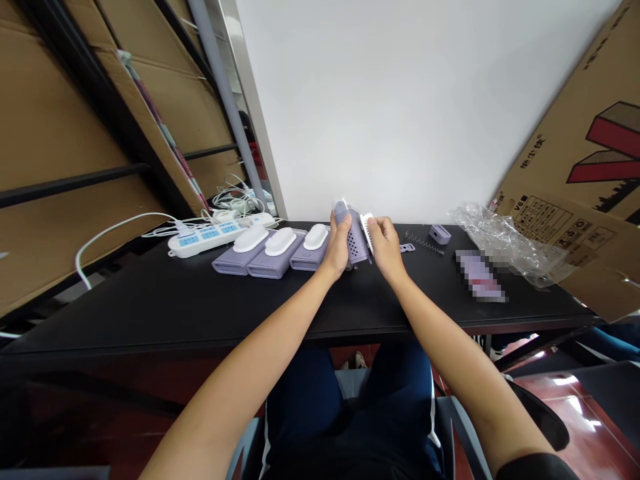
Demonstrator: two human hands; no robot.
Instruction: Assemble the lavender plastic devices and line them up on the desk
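My left hand (340,247) is closed round a lavender plastic housing (355,241) with rows of small dark holes, held up above the black table. My right hand (386,245) pinches a white piece with short bristles (369,232) by its edge, at the housing's right side. Whether the two parts touch cannot be made out. Just left of my hands stand three lavender cases, each with a white oval pad (281,241) on top. To the right lie a flat lavender strip with holes (407,247), a thin coil spring (424,243) and a small lavender cap (440,233).
A white power strip (215,235) with tangled cables sits at the back left. Clear plastic wrap (515,240) and a pixelated lavender item (480,275) lie on the right of the black table (190,313). A large cardboard box (575,167) leans at the right.
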